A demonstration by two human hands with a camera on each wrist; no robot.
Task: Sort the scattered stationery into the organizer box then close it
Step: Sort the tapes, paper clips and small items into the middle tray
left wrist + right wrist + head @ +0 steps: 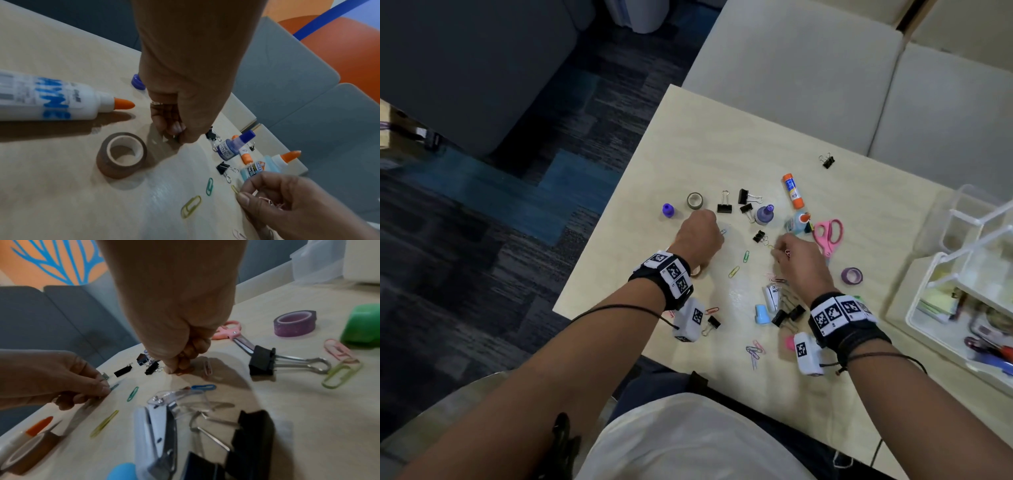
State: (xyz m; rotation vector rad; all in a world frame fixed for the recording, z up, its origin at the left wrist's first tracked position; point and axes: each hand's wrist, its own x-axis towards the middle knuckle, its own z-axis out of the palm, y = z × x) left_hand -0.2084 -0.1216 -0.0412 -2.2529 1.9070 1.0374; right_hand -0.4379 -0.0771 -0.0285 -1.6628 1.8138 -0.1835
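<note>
Both hands pinch-gathering clips near the scissors point(828, 235): my left hand point(700, 236) nips a blue clip point(723, 231), my right hand point(796, 260) bunches pink clips point(787, 253) for one box trip.

Table point(705, 137): stationery scattered over its middle.
Organizer box point(941, 329): at the table's right edge — pens inside.
Scissors point(828, 236): right of the glue bottle point(796, 222), glue stick point(792, 191) behind both.
Binder clips point(724, 202): behind the hands; one point(827, 160) lies far back — apart.
Stapler point(772, 297): near side, between the forearms.
</note>
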